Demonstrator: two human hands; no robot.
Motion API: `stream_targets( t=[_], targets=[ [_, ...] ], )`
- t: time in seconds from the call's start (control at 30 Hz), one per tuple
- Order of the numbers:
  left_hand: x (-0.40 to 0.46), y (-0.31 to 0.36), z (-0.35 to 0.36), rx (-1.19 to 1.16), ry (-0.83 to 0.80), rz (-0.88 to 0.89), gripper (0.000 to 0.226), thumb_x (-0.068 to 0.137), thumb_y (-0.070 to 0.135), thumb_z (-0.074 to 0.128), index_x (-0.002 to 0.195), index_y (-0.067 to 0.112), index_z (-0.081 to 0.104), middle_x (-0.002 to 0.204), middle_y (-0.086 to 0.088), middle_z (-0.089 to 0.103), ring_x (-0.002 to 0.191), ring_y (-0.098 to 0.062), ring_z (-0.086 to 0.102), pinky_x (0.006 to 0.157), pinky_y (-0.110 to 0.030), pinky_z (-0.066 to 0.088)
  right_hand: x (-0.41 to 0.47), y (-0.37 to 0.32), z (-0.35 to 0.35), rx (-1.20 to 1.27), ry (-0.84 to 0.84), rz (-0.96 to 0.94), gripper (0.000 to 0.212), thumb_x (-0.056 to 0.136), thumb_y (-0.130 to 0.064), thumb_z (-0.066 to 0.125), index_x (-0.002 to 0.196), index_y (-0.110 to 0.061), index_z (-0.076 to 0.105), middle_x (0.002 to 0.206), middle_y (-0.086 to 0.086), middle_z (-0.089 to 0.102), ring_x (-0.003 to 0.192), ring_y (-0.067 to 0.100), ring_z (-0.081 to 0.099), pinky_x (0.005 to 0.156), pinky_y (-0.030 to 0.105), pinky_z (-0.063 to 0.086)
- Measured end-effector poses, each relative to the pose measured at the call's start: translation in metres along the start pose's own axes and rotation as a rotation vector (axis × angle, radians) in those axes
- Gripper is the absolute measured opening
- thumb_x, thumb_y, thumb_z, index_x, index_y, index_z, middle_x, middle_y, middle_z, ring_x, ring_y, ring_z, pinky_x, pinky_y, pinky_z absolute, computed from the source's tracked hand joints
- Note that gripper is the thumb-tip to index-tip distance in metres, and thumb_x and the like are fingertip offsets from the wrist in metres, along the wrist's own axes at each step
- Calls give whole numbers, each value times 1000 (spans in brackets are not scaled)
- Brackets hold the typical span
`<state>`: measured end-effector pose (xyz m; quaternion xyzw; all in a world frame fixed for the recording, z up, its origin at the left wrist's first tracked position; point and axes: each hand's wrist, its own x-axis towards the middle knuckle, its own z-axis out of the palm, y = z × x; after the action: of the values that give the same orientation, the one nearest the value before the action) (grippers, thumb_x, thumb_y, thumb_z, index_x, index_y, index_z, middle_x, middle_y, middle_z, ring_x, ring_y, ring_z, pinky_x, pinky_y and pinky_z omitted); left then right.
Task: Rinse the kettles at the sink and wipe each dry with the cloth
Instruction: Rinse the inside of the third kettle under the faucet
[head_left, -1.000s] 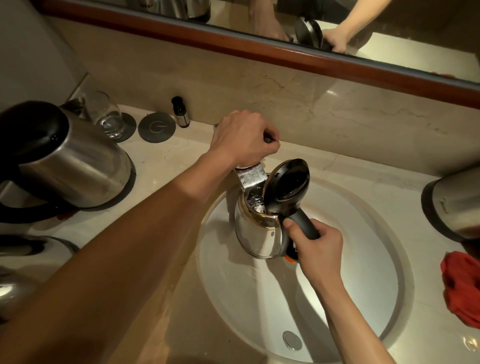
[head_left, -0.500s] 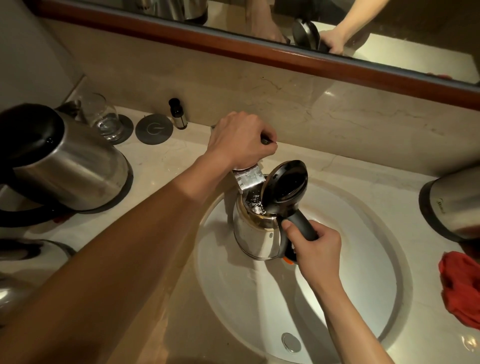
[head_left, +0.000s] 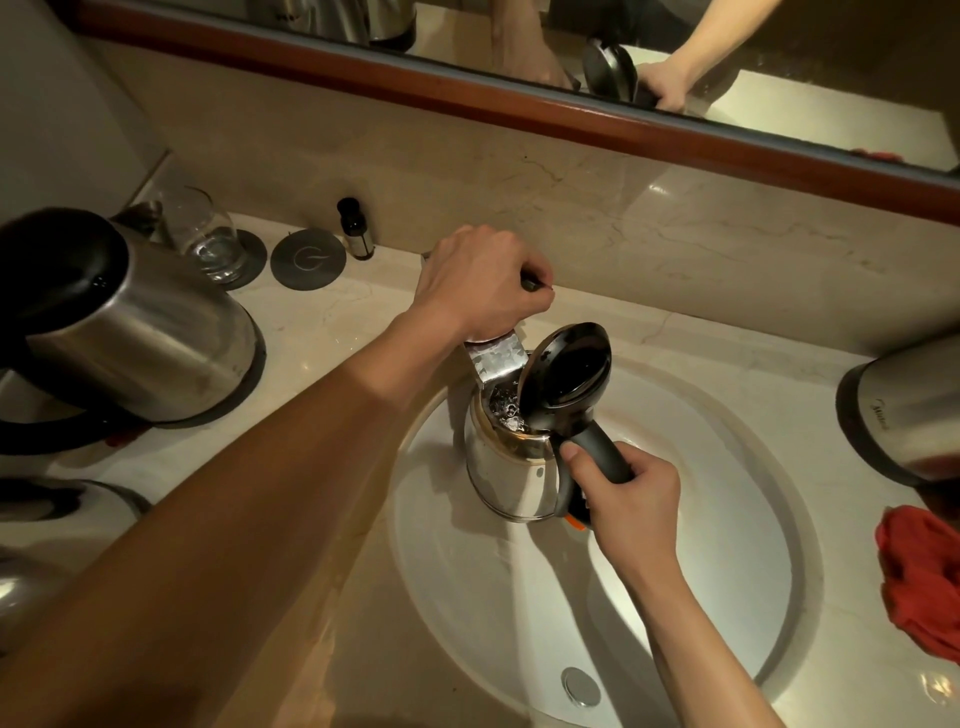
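A steel kettle (head_left: 506, 478) with its black lid (head_left: 566, 376) tipped open stands upright in the white sink basin (head_left: 727, 519), right under the flat chrome tap spout (head_left: 496, 361). Water churns inside it. My right hand (head_left: 631, 512) grips its black handle. My left hand (head_left: 480, 283) is closed over the tap lever behind the spout. Another steel kettle (head_left: 135, 332) sits on the counter at the left, one more (head_left: 904, 410) at the right edge. A red cloth (head_left: 922, 577) lies crumpled on the counter at the right.
Parts of two more steel kettles (head_left: 57, 514) show at the lower left edge. A drinking glass (head_left: 205, 234), a round grey coaster (head_left: 308, 259) and a small dark bottle (head_left: 356, 228) stand along the back wall. The drain plug (head_left: 581, 686) is near the basin's front. A mirror hangs above.
Both hands and the kettle keep the same positions under the tap. Only the view has shifted slightly.
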<state>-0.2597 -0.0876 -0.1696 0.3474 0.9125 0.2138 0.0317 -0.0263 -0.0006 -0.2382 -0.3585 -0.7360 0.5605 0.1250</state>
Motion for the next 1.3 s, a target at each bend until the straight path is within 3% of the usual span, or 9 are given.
stream_targets(
  t=[0.3,0.6,1.13,1.3],
  targets=[
    [0,0,0,-7,-4,-7,25,83,50,58,98,40,75,95,15,75,99,-23,65,82,-36,52,0,0,0,-3,0,-10,50,63,-57,73,50,-16,47,49,-5,37,53,18,34,57,34,33],
    [0,-1,1,-4,-4,-6,25,83,50,57,97,40,75,96,13,75,99,-24,64,79,-35,50,0,1,0,11,6,-17,60,63,-57,74,57,-3,48,51,-1,38,53,18,34,57,35,33],
    [0,0,1,1,-5,-3,24,84,49,58,98,40,75,97,13,75,100,-24,64,79,-34,47,-1,-3,0,1,8,-9,57,62,-57,72,54,-6,48,49,-5,37,51,14,33,56,32,31],
    [0,0,0,3,-10,-5,24,84,49,58,99,40,75,97,13,75,100,-24,64,80,-34,48,-1,-3,-1,-12,6,-11,50,65,-49,77,49,-13,46,47,-7,37,50,13,33,56,31,31]
  ],
)
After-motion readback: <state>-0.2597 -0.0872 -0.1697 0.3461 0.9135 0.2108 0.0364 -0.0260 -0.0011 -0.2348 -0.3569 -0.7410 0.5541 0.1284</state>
